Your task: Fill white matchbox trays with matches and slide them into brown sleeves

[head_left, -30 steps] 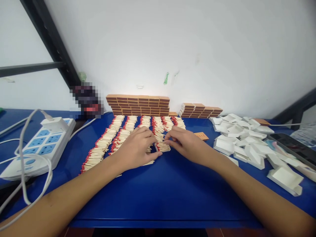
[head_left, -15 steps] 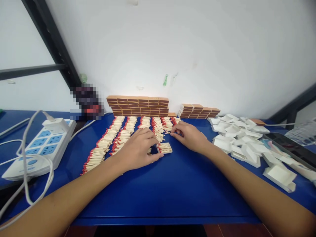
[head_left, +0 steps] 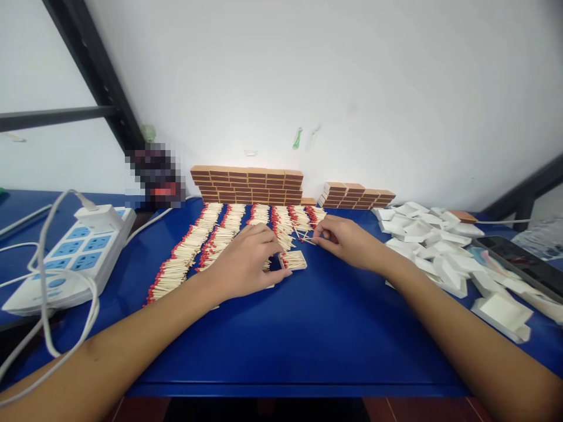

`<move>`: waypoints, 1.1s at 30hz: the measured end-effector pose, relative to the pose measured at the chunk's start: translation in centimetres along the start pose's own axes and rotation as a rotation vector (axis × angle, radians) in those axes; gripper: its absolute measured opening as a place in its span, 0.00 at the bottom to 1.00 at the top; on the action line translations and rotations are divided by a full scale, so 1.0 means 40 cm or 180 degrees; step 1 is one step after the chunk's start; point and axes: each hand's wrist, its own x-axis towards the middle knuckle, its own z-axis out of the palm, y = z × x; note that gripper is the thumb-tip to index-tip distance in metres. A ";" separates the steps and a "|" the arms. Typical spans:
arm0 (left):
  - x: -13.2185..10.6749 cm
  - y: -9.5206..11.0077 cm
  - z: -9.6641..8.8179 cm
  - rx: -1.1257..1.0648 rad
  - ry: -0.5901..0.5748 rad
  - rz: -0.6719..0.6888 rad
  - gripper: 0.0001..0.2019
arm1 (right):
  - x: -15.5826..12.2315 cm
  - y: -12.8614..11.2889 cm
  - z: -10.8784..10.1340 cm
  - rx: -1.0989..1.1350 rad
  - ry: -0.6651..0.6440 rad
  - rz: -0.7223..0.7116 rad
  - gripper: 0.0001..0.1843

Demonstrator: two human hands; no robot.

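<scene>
A small white matchbox tray (head_left: 305,262), partly filled with red-headed matches, lies on the blue table. My left hand (head_left: 246,258) curls round the tray's left end, thumb on the near side and fingers on the far side. Just beyond the tray's right corner, my right hand (head_left: 341,239) is closed in a pinch on thin matchsticks (head_left: 304,234); how many it holds cannot be made out. Several long rows of matches (head_left: 187,243) stretch away from me, mostly to the left, some partly covered by my left hand.
Closed brown matchboxes (head_left: 246,184) are stacked against the wall, with a lower stack (head_left: 356,196) to their right. White empty trays (head_left: 422,234) are heaped on the right beside a phone (head_left: 519,261). A power strip (head_left: 79,258) with looping cables sits left.
My right hand has drawn slightly to the right, and a few matches now lie crossed by its fingertips. My left hand has stayed at the tray.
</scene>
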 end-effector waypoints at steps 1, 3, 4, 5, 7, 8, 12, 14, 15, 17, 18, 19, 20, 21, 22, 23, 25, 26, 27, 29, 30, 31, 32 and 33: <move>0.000 -0.001 0.000 -0.0001 0.0010 0.0006 0.13 | 0.000 -0.001 0.000 0.0007 0.0000 -0.0005 0.09; 0.000 -0.002 0.002 -0.0005 0.0022 0.0013 0.13 | 0.001 -0.001 0.004 0.0047 0.0015 0.0006 0.10; -0.001 -0.003 0.002 -0.0003 0.0020 0.0014 0.13 | 0.001 -0.001 0.006 0.0068 0.0001 0.0020 0.11; -0.001 -0.003 0.003 0.0002 0.0018 0.0013 0.13 | 0.002 -0.001 0.008 0.0080 -0.0024 0.0041 0.12; -0.001 -0.003 0.002 0.0012 0.0011 0.0011 0.13 | 0.003 -0.002 0.011 0.0086 -0.0104 0.0076 0.12; -0.001 -0.003 0.002 0.0017 0.0010 0.0011 0.13 | 0.003 -0.002 0.012 0.0085 -0.0145 0.0082 0.11; 0.000 -0.002 0.000 0.0021 0.0009 0.0016 0.13 | 0.001 -0.001 0.004 0.0144 -0.0230 0.0046 0.12; -0.001 -0.004 0.001 0.0021 0.0021 0.0014 0.14 | -0.001 0.002 -0.003 0.0215 -0.0276 -0.0010 0.11; -0.002 -0.004 0.002 0.0022 0.0025 0.0014 0.14 | -0.002 0.005 -0.005 0.0245 -0.0307 -0.0045 0.11; -0.002 -0.005 0.003 0.0024 0.0029 0.0022 0.14 | -0.004 0.013 -0.007 0.0265 -0.0335 -0.0091 0.10; -0.002 -0.005 0.003 0.0023 0.0032 0.0029 0.14 | -0.004 0.018 -0.007 0.0263 -0.0308 -0.0100 0.09; -0.002 -0.005 0.003 0.0022 0.0033 0.0034 0.14 | -0.004 0.022 -0.006 0.0256 -0.0256 -0.0107 0.07; -0.001 -0.004 0.002 0.0018 0.0033 0.0036 0.14 | -0.004 0.026 -0.004 0.0246 -0.0203 -0.0118 0.06; -0.001 -0.004 0.002 0.0012 0.0033 0.0039 0.14 | -0.003 0.028 -0.002 0.0240 -0.0163 -0.0135 0.07; -0.001 -0.003 0.001 0.0008 0.0030 0.0035 0.13 | -0.003 0.028 0.000 0.0238 -0.0144 -0.0150 0.08; -0.001 -0.003 0.000 0.0005 0.0025 0.0031 0.13 | -0.002 0.027 0.002 0.0234 -0.0157 -0.0159 0.08; -0.001 -0.003 0.001 0.0006 0.0019 0.0020 0.13 | -0.001 0.021 0.003 0.0217 -0.0242 -0.0115 0.10; -0.001 -0.004 0.001 0.0013 0.0018 0.0016 0.13 | 0.000 0.016 0.003 0.0213 -0.0280 -0.0059 0.11; -0.002 -0.004 0.002 0.0021 0.0016 0.0013 0.14 | 0.000 0.012 0.002 0.0209 -0.0308 0.0004 0.12; -0.002 -0.006 0.003 0.0040 0.0013 0.0012 0.14 | -0.001 0.005 -0.002 0.0201 -0.0339 0.0103 0.12; -0.002 -0.006 0.003 0.0051 0.0016 0.0015 0.14 | -0.002 0.002 -0.005 0.0201 -0.0334 0.0123 0.12; -0.002 -0.006 0.003 0.0060 0.0021 0.0017 0.14 | -0.004 -0.001 -0.008 0.0198 -0.0312 0.0119 0.12; -0.002 -0.006 0.003 0.0066 0.0024 0.0020 0.14 | -0.006 -0.004 -0.012 0.0195 -0.0271 0.0099 0.12; -0.002 -0.006 0.003 0.0073 0.0023 0.0022 0.14 | -0.008 -0.008 -0.016 0.0196 -0.0215 0.0069 0.12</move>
